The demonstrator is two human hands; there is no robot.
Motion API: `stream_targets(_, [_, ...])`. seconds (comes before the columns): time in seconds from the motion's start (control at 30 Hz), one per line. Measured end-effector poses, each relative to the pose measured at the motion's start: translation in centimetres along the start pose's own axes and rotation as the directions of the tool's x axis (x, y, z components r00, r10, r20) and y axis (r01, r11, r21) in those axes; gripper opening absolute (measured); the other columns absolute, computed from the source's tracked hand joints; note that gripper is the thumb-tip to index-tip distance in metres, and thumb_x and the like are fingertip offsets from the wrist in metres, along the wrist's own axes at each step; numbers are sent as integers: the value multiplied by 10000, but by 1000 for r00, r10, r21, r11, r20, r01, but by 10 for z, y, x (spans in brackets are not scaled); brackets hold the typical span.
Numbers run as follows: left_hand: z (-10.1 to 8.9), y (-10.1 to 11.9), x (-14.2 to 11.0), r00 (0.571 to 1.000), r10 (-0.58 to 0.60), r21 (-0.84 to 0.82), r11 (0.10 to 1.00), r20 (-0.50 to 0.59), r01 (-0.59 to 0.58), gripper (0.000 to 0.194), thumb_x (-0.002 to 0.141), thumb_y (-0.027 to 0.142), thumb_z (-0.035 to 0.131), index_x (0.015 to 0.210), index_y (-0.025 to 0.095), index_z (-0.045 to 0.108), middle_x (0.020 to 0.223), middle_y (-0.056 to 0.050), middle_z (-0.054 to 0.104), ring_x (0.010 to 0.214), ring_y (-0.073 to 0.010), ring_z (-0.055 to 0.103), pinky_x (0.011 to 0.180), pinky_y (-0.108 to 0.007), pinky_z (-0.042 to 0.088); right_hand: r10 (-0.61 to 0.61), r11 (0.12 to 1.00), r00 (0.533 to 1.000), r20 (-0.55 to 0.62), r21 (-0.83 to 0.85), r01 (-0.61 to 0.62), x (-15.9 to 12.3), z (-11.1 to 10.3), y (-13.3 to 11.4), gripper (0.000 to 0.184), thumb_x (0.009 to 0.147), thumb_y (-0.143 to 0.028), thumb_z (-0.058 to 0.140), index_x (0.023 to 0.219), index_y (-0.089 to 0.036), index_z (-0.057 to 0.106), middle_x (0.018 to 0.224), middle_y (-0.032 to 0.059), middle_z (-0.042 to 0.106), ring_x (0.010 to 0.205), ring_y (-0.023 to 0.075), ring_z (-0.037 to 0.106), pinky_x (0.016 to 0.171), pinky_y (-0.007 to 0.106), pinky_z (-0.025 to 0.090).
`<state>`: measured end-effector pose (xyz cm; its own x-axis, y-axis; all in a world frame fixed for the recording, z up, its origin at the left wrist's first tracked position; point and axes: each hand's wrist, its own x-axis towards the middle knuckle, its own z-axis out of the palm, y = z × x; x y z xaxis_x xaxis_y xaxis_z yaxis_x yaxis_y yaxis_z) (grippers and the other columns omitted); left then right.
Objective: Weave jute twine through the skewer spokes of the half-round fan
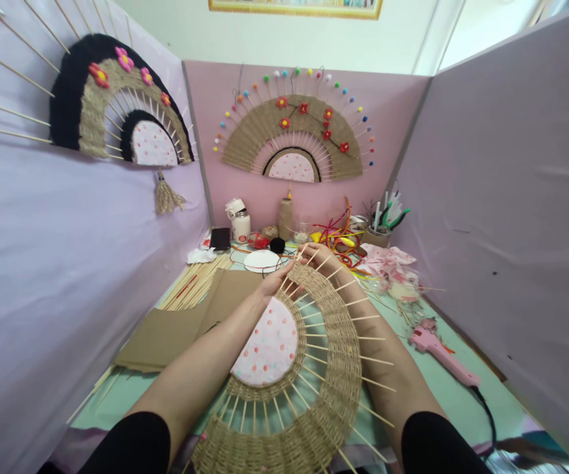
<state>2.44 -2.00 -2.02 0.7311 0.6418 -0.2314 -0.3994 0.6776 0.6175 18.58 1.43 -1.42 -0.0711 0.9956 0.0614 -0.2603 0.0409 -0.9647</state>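
Note:
A half-round woven fan (pixel 344 342) of tan twine on thin wooden sticks is held tilted in front of me. Its inner half-disc (pixel 269 342) is covered in white cloth with small red dots. My left hand (pixel 278 282) grips the fan's far end, thumb near the inner sticks and fingers partly behind the weave. At the same end, my right hand (pixel 320 255) has its fingers closed around the outer edge by the stick tips. The weave and sticks hide part of both hands, so I cannot tell whether a strand of twine is between the right fingers.
Brown cardboard (pixel 176 332) and a pile of thin sticks (pixel 188 286) lie left. A pink glue gun (pixel 445 355) with a cord rests right, near crumpled cloth (pixel 388 260). Behind are a white paper oval (pixel 262 261), twine cone (pixel 285 220) and colourful pipe cleaners (pixel 338 230). Finished fans (pixel 309 118) hang on the partitions.

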Motion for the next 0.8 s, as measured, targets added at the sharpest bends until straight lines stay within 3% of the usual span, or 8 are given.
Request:
stream_targets(0.07, [-1,-3,3,1000,-18,11,1000,3,18,346,882,337,469,1185,213,578,892,-49,692,684,-136,644,553,-225,497,10,1000,1000,29,21,-11,1,-4,-3,241,705,-327,715,722,-139,565,537,-65,457,466,60,426,557,251,469])
stream_targets(0.13, [-2,-5,6,1000,-24,17,1000,3,24,327,880,334,472,1157,213,595,887,-49,689,692,-137,644,549,-221,498,6,999,997,81,51,-10,-1,-8,-7,295,629,-345,762,659,-166,530,476,-92,364,419,44,335,513,234,431])
stream_targets(0.43, [4,-7,4,998,3,64,998,-60,1,348,882,304,462,1194,189,564,857,-60,681,678,-139,642,574,-233,502,-90,996,983,158,36,85,-7,-24,-19,289,601,-369,764,675,-162,576,557,-57,426,490,49,359,437,185,272])
stream_targets(0.67, [0,-8,5,969,215,290,941,-123,-172,282,845,228,516,1110,203,608,851,-29,672,627,-118,608,579,-258,516,13,999,986,164,42,-20,-5,-37,-5,348,612,-452,742,742,-166,590,508,-80,356,422,37,278,397,189,188])
stream_targets(0.8, [-9,-6,8,945,311,438,867,-102,-238,408,792,189,576,1200,209,564,973,-57,668,725,-148,619,642,-306,531,60,997,991,119,39,-65,-6,-41,8,411,617,-529,709,788,-180,576,495,-83,386,389,38,261,388,197,183])
